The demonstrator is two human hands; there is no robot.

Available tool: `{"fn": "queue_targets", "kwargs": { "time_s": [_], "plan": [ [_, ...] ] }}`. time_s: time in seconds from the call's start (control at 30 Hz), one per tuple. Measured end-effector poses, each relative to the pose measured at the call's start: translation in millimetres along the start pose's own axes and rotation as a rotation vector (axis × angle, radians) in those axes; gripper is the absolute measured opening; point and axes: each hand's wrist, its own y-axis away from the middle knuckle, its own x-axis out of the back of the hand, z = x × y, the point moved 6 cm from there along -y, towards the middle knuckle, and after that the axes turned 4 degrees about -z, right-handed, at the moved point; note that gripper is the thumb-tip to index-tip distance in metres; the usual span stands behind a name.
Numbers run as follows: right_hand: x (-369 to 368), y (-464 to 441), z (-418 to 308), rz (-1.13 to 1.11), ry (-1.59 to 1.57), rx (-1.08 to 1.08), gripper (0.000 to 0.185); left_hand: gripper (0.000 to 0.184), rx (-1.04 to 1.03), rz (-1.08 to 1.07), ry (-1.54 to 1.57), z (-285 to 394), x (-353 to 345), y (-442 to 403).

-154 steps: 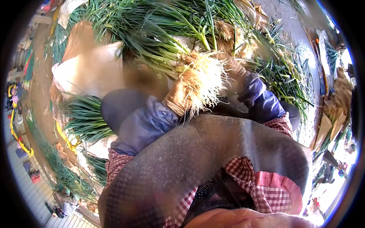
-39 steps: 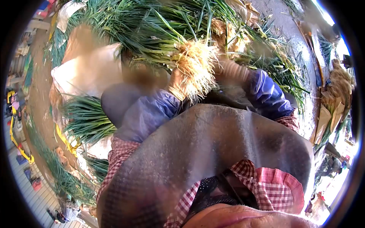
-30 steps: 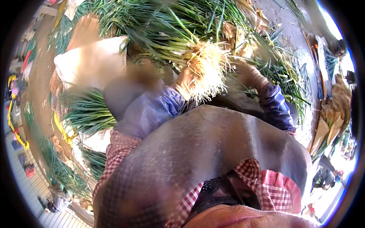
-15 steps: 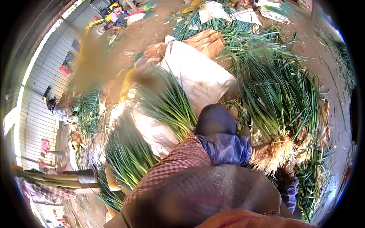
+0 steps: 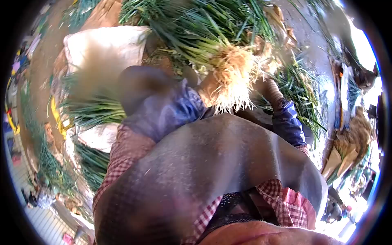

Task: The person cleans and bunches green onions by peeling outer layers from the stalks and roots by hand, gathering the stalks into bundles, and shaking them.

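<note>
A thick bunch of green onions point(image 5: 204, 53) lies in front of me, its pale tangled roots point(image 5: 237, 73) turned toward my body and its leaves spread away. My left hand point(image 5: 208, 87) is closed against the left side of the bunch, just by the roots, its fingers mostly hidden. On the opposite side my right hand point(image 5: 264, 83) is closed at the root end, with its fingers partly covered by roots. Blue sleeve covers point(image 5: 175, 104) run up both forearms. A dark apron point(image 5: 212, 151) spans my lap.
More green onions point(image 5: 96, 112) lie left of my knee, beside a white sack point(image 5: 110, 41). Loose leaves point(image 5: 300, 90) are strewn to the right. Another person point(image 5: 44, 200) is far off at the lower left. Brown wrapping point(image 5: 347, 147) lies at the far right.
My view has swung right and down, so the bunch and both hands appear higher and further left. Both hands stay at the root end of the green onions.
</note>
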Motion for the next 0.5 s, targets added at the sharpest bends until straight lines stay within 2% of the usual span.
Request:
{"fn": "queue_targets", "kwargs": {
  "time_s": [0.03, 0.07, 0.1, 0.13, 0.17, 0.2, 0.23, 0.27, 0.33, 0.37, 0.4, 0.43, 0.47, 0.5],
  "plan": [
    [-13, 3, 9, -0.074, -0.156, -0.007, 0.018, 0.034, -0.006, -0.022, -0.185, 6, -7, -1],
    [7, 7, 13, 0.052, -0.241, -0.019, 0.019, 0.034, -0.017, -0.041, -0.369, 12, -15, -1],
    [35, 17, 13, 0.134, -0.537, -0.015, 0.020, 0.033, -0.073, 0.072, -0.335, 21, -8, -3],
    [64, 28, 13, 0.223, -0.831, 0.012, 0.022, 0.031, -0.247, 0.080, -0.968, 52, -7, -3],
    [89, 29, 5, 0.120, -1.255, -0.089, 0.027, 0.030, -0.436, 0.244, -1.595, 81, -6, 0],
    [114, 33, -2, 0.104, -1.828, -0.246, 0.035, 0.031, -0.473, 0.252, -1.715, 72, -5, -1],
    [140, 39, -11, 0.168, -2.244, -0.459, 0.045, 0.032, -0.510, 0.258, -1.836, 61, -6, 0],
    [146, 33, -8, 0.360, -1.774, -0.227, 0.047, 0.030, -0.544, 0.344, -1.970, 72, -8, 5],
    [156, 21, -24, 0.390, -1.547, -0.041, 0.049, 0.024, -0.677, 0.558, -2.156, 92, -6, 10],
    [168, 13, -37, 0.264, -1.810, -0.072, 0.050, 0.023, -0.789, 0.687, -2.198, 90, -5, 14],
    [184, 17, -47, 0.260, -1.700, -0.151, 0.048, 0.024, -0.656, 0.727, -2.270, 83, -3, 10],
    [188, 14, -59, 0.134, -1.871, -0.008, 0.046, 0.024, -0.773, 0.574, -2.327, 71, -4, 7],
    [203, 15, -65, 0.042, -1.468, -0.003, 0.044, 0.025, -0.733, 0.562, -2.341, 87, -4, 10],
    [203, 14, -70, 0.108, -1.383, 0.052, 0.042, 0.025, -0.692, 0.550, -2.354, 91, -4, 11]
  ]
}}
